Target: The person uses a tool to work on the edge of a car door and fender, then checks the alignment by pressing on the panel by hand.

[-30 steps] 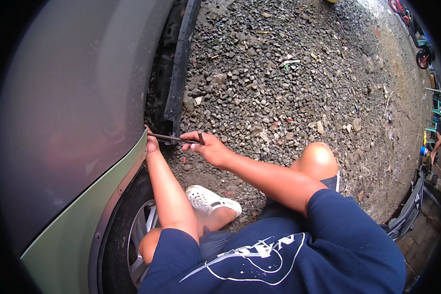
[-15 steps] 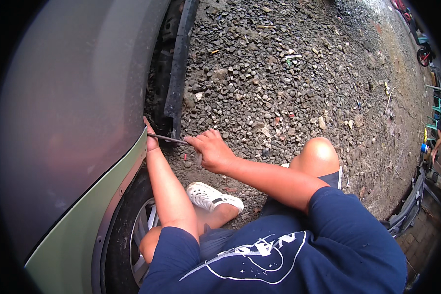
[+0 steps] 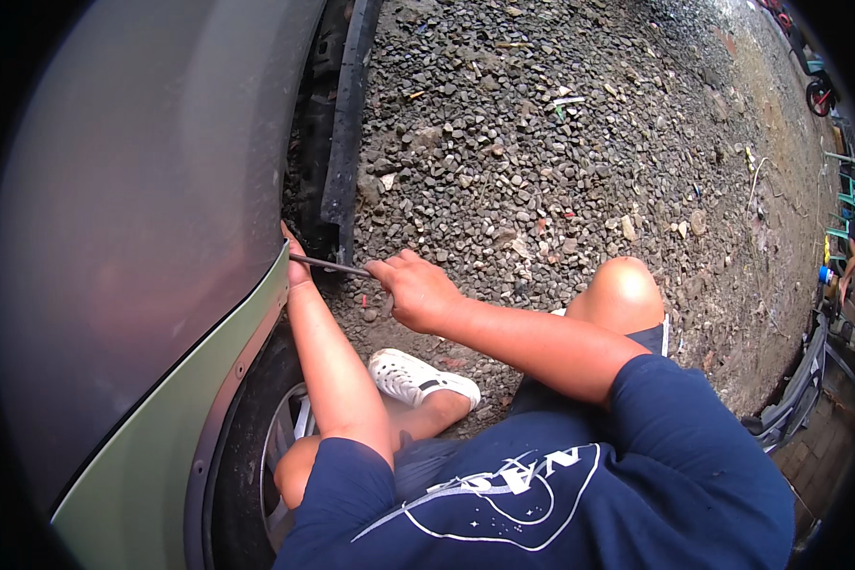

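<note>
My right hand [image 3: 418, 293] is closed on a thin bent dark metal bar [image 3: 332, 265], which reaches left to the tip of the green fender [image 3: 142, 446], where it meets the dark grey body panel [image 3: 142, 190]. My left hand [image 3: 295, 261] is at that fender tip, against the bar's far end; its fingers are mostly hidden by the panel edge. The fender's arched rim has small holes and curves over the wheel [image 3: 242, 456]. A long black strip [image 3: 347, 142] runs along the body beyond my hands.
My bent right knee [image 3: 617, 290] and white clog [image 3: 418, 380] are on the gravel [image 3: 541, 161]. At the far right are a red-and-black two-wheeler [image 3: 817, 95], green chairs [image 3: 850, 190], part of another person [image 3: 850, 271] and curved dark parts [image 3: 793, 389].
My right hand has turned over with the bar since a second ago; its knuckles now face up and the bent end points down. My left hand stays at the fender tip.
</note>
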A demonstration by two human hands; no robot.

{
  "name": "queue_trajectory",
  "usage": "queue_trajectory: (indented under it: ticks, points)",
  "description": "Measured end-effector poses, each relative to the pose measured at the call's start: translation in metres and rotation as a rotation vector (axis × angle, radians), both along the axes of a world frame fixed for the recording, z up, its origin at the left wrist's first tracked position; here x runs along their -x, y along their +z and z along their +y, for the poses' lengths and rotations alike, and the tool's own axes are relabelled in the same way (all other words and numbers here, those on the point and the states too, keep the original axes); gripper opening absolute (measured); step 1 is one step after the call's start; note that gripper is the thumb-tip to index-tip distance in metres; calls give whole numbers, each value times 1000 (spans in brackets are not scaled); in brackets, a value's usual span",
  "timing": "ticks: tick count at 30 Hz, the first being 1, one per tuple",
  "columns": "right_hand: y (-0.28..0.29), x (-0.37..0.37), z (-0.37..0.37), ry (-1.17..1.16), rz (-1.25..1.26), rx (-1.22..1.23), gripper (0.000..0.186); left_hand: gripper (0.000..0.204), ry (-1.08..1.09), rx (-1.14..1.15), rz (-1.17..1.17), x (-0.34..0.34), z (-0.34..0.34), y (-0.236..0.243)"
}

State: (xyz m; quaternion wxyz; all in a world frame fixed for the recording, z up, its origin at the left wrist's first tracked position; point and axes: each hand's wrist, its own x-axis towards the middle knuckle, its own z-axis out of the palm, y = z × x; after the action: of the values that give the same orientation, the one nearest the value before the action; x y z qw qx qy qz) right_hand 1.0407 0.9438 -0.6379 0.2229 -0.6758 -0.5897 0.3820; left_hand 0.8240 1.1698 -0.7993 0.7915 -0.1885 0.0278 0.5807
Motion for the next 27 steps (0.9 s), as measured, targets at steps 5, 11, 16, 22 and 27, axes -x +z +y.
queue_trajectory:
  ticks: [5, 11, 16, 22, 27]
  points:
    - [-10, -4, 3, 38, -153, -151, 55, 9, 13, 71, -10, 11, -2, 0]
    - [-17, -11, 17, -236, 553, 280, 56, 12, 52, 22, 145, -10, -12, 18]
    - [-33, -27, 16, -537, 1305, 601, 81, 14, -6, 39, 273, -29, -13, 40]
    - [-1, 16, 9, -485, 743, 309, 95, 30, -38, -202, -36, 5, -18, 29]
    - [-12, 11, -13, -431, 350, 88, 101, 13, 6, 114, 109, -35, -19, 61]
